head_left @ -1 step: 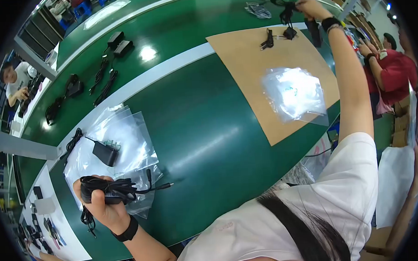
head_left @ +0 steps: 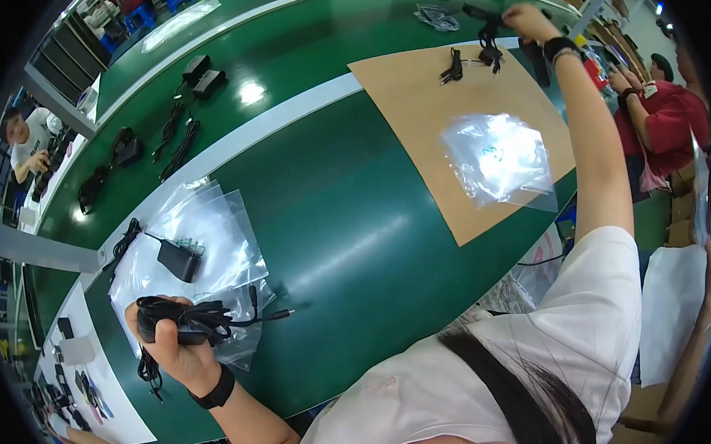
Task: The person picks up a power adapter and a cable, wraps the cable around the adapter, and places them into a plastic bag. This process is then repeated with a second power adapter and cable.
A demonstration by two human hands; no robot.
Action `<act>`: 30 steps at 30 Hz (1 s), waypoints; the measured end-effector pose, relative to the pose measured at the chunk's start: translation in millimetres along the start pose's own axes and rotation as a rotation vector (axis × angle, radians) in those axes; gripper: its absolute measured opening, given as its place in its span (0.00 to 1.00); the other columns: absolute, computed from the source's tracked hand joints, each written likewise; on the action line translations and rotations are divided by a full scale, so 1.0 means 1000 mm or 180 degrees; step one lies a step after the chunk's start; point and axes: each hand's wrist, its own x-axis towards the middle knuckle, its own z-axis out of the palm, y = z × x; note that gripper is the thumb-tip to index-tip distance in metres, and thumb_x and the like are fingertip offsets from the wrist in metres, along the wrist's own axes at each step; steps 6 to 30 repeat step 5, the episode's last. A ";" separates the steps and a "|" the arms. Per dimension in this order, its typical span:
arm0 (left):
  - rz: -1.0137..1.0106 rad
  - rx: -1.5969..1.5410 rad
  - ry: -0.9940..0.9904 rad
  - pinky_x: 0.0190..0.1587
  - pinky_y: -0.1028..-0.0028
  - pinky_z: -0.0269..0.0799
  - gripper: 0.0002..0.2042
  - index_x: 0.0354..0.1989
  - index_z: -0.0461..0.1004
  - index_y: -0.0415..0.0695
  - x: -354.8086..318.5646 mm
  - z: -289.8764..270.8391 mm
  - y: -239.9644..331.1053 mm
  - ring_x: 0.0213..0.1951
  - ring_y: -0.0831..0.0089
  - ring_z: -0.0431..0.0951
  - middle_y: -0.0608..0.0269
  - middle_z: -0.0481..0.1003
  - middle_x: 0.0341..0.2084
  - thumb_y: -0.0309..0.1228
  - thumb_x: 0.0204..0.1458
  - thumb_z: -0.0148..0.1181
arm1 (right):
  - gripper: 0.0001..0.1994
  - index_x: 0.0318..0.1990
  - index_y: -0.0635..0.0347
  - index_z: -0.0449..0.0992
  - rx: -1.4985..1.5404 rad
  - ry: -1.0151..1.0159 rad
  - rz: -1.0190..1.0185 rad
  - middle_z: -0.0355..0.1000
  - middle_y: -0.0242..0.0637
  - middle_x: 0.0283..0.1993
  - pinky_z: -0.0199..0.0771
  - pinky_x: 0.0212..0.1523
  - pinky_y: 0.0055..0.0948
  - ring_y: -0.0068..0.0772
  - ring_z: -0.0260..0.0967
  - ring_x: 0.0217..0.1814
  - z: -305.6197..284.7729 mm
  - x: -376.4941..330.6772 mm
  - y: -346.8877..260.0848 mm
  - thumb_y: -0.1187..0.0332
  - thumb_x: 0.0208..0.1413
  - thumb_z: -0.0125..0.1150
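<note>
My left hand (head_left: 170, 345) is closed round a black power adapter with a bundled cable (head_left: 189, 316); its plug ends stick out to the right. Just beyond, another black power adapter (head_left: 179, 260) lies on clear plastic bags (head_left: 205, 228), its cable bundle beside it. At the far right, my outstretched right hand (head_left: 529, 22) grips a dark cable bundle (head_left: 487, 30), slightly blurred, over the far edge of a brown cardboard sheet (head_left: 415, 132). A smaller tied cable (head_left: 452, 65) lies left of it. More clear bags (head_left: 499, 160) are stacked on the cardboard.
Several adapters with cables (head_left: 206, 82) lie beyond the pale rail on the green table (head_left: 331, 199). A white sheet with tools (head_left: 101, 384) is at the left. One person in red (head_left: 669, 133) stands at the right, another (head_left: 31, 141) sits at the far left.
My right hand has shifted very slightly, and the cable bundle hanging at it has swung a little. My left hand looks the same.
</note>
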 end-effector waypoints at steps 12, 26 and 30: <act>0.0233 0.0157 0.0305 0.36 0.68 0.72 0.24 0.42 0.62 0.39 -0.006 -0.004 -0.001 0.28 0.64 0.74 0.56 0.70 0.28 0.33 0.37 0.66 | 0.19 0.41 0.56 0.76 -0.1431 -0.0648 -0.0143 0.70 0.53 0.43 0.57 0.56 0.25 0.35 0.66 0.52 0.042 -0.029 -0.009 0.69 0.35 0.61; 0.0233 0.0157 0.0305 0.36 0.68 0.72 0.24 0.42 0.62 0.39 -0.006 -0.004 -0.001 0.28 0.64 0.74 0.56 0.70 0.28 0.33 0.37 0.66 | 0.19 0.41 0.56 0.76 -0.1431 -0.0648 -0.0143 0.70 0.53 0.43 0.57 0.56 0.25 0.35 0.66 0.52 0.042 -0.029 -0.009 0.69 0.35 0.61; 0.0233 0.0157 0.0305 0.36 0.68 0.72 0.24 0.42 0.62 0.39 -0.006 -0.004 -0.001 0.28 0.64 0.74 0.56 0.70 0.28 0.33 0.37 0.66 | 0.19 0.41 0.56 0.76 -0.1431 -0.0648 -0.0143 0.70 0.53 0.43 0.57 0.56 0.25 0.35 0.66 0.52 0.042 -0.029 -0.009 0.69 0.35 0.61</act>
